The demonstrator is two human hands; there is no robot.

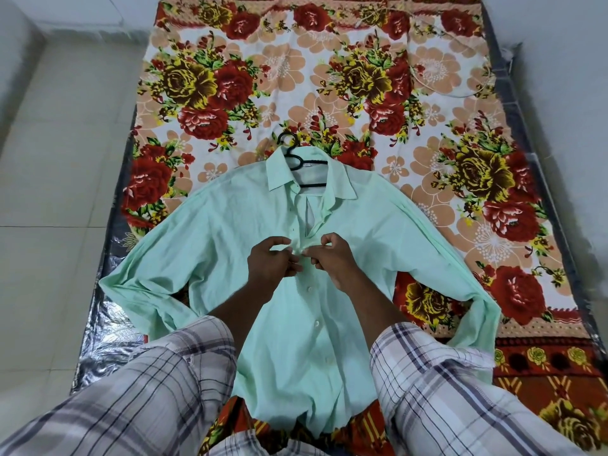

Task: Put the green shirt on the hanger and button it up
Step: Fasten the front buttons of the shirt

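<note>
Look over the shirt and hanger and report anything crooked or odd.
The hanger sits crooked in the shirt: its hook leans left of the collar's middle. The front gapes open above where the left hand and right hand pinch it, not yet buttoned there. No damage shows.

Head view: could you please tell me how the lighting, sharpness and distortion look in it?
Head view throughout: light is soft and even, without hard shadows; the left hand and right hand on the green shirt are fairly sharp; the silvery mattress cover shows mild glare; wide-angle bowing curves its edges, and the frame's right margin is smeared.
</note>
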